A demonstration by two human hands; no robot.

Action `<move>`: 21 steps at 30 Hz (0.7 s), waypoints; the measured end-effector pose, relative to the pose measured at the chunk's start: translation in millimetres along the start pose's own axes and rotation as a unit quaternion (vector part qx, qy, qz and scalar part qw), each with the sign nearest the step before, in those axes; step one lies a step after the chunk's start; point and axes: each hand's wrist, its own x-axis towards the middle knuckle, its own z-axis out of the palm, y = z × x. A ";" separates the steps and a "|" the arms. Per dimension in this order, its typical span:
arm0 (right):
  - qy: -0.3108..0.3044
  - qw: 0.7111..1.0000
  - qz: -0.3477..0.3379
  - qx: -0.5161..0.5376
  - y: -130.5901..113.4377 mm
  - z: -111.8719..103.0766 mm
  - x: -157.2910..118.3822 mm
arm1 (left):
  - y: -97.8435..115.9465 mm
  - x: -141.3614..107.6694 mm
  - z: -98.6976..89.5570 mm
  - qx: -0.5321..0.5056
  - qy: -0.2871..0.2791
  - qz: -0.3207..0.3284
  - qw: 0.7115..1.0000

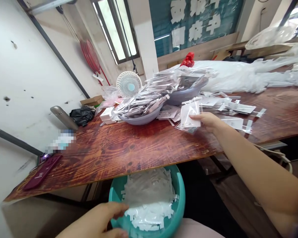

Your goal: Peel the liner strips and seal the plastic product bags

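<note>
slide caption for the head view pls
Right hand lifts clear packets off the wooden table; left hand holds teal basin.

Right hand (208, 121) with its grip on a clear packet stack (190, 115) on the wooden tabletop (129, 148), grey packet-filled basins (141, 117) just beyond, left hand (99, 221) gripping teal basin (178, 191) of white strips below the edge

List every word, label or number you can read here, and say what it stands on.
Teal sign on the back wall: large white Chinese characters, cut off and tilted, not readable for certain.
Clear packets under the right hand: any print too small to read.
Item at the table's left edge: blurred, unreadable.
Maroon case: no legible text.
</note>
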 end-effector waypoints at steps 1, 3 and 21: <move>-0.011 1.000 0.005 0.019 -1.7 -0.1 -11.1 | 12.8 4.8 -3.3 -0.004 0.015 0.020 1.000; -0.038 0.997 0.006 0.071 -4.3 3.8 -35.7 | 39.6 16.0 -8.1 -0.023 0.044 0.077 0.996; -0.289 0.891 -0.307 -0.169 14.3 75.8 -151.7 | 119.0 99.0 22.9 -0.552 0.274 0.237 0.751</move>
